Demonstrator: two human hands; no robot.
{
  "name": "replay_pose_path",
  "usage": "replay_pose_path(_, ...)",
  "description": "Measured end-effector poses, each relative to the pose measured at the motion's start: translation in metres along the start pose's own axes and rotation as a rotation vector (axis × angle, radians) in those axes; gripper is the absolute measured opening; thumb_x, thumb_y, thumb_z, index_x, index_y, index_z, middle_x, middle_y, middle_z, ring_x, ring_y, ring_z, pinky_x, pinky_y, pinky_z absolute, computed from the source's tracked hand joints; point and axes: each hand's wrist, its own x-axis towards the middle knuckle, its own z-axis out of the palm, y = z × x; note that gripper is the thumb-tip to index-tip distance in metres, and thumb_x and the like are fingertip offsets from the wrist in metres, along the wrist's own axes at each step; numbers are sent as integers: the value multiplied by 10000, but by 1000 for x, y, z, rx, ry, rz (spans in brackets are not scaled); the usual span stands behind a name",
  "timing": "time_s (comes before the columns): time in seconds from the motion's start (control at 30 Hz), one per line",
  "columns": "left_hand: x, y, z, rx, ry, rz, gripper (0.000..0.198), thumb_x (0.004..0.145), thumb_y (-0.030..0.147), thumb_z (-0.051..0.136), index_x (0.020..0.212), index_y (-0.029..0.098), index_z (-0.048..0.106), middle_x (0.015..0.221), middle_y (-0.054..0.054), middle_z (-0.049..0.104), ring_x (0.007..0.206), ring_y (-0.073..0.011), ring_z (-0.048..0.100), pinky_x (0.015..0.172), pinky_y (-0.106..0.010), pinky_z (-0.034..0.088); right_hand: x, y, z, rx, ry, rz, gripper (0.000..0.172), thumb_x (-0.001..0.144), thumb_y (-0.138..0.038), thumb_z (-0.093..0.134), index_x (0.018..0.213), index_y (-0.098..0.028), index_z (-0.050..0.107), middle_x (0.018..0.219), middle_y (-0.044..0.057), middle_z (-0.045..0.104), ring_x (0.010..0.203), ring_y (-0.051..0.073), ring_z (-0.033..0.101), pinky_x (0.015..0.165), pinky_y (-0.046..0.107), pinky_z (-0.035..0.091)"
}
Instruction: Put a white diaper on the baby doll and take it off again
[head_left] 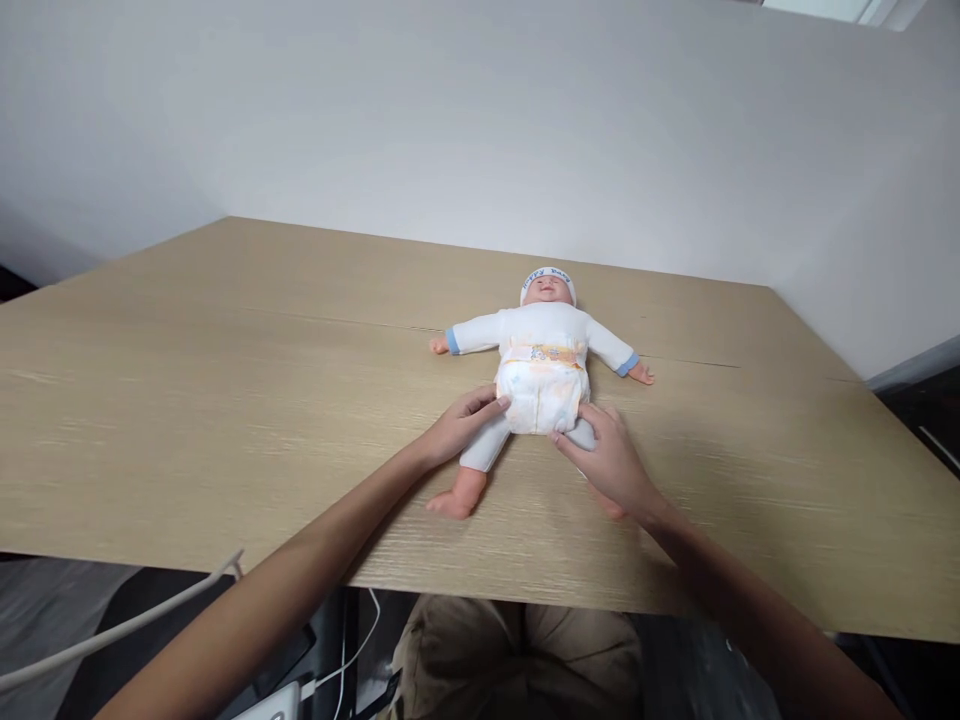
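Observation:
A baby doll [517, 325] in white clothes with blue cuffs and a white printed cap lies on its back, arms spread. Around its middle sits a white diaper [536, 390] with an orange printed waistband. My left hand [469, 420] is at the diaper's left edge, thumb and fingers closed on it by the doll's hip. On the other side, my right hand [609, 455] pinches the lower right edge near the leg opening. That hand hides much of the doll's leg on this side; the other bare foot [459, 497] shows.
The doll lies on a wide wooden table [225, 400] that reaches a pale wall [412, 120] at the back. Below the front edge are a white cable [120, 630], a white device [274, 705] and my knees [517, 655].

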Motion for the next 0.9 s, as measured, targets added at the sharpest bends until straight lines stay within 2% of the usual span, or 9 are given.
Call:
replay_pose_path(0.13,-4,0,0,-23,7,-4,567,998,658,696,1303,183,757,1386,-134,789,1263,-318,713,1131,-446,554,-4,3,5,-67,78,-39,210,923,-351,817,1093,-250,746,1200,98,731,1174,343,603,1065,516,514)
replay_pose_path(0.23,-6,0,-1,-21,15,2,525,1009,609,710,1296,170,743,1369,-145,784,1254,-312,708,1123,-448,546,-3,8,7,-79,135,-55,251,907,-333,845,1126,-244,763,1299,131,657,1259,363,588,1137,563,502)
replay_pose_path(0.43,-15,10,-1,10,33,-2,475,1016,561,708,1265,158,726,1341,-155,781,1240,-303,715,1121,-459,546,-5,19,-2,-9,98,-67,284,930,-346,811,1196,-263,755,1305,113,629,1311,349,592,1168,554,506)
replay_pose_path(0.5,-19,15,-3,57,51,1,468,1020,570,696,1266,174,737,1324,-140,790,1226,-303,720,1111,-459,552,-8,24,-7,23,83,-66,310,938,-367,806,1229,-272,753,1294,99,642,1263,326,610,1124,518,525)
replay_pose_path(0.6,-21,15,-12,132,102,16,449,1021,593,678,1255,220,766,1330,-104,800,1208,-300,726,1100,-446,561,-6,38,-15,55,81,-56,292,968,-413,774,1219,-264,762,1194,81,690,1027,273,628,956,445,549)
replay_pose_path(0.67,-16,8,-20,185,154,20,443,1033,606,640,1230,235,779,1330,-93,801,1174,-295,726,1085,-447,569,3,49,-20,35,127,-69,282,997,-456,733,1185,-248,760,1107,76,716,912,255,604,897,428,533)
replay_pose_path(0.73,-3,-3,-28,295,246,45,439,1048,594,592,1193,224,778,1281,-102,801,1138,-298,709,1084,-467,563,19,62,-25,-34,230,-111,302,1022,-485,685,1180,-234,741,1084,88,734,915,268,609,931,449,523)
replay_pose_path(0.8,15,-15,-36,496,381,104,408,1051,542,573,1180,203,760,1254,-128,786,1177,-322,670,1149,-516,516,42,75,-29,-146,352,-169,321,1038,-475,643,1222,-221,711,1137,120,748,993,302,632,1012,496,505)
replay_pose_path(0.9,45,-27,-45,809,545,172,400,1037,461,592,1292,175,708,1429,-187,696,1364,-380,570,1257,-581,402,79,94,-33,-328,440,-225,398,1032,-444,607,1332,-188,665,1296,185,745,1176,370,629,1108,559,460)
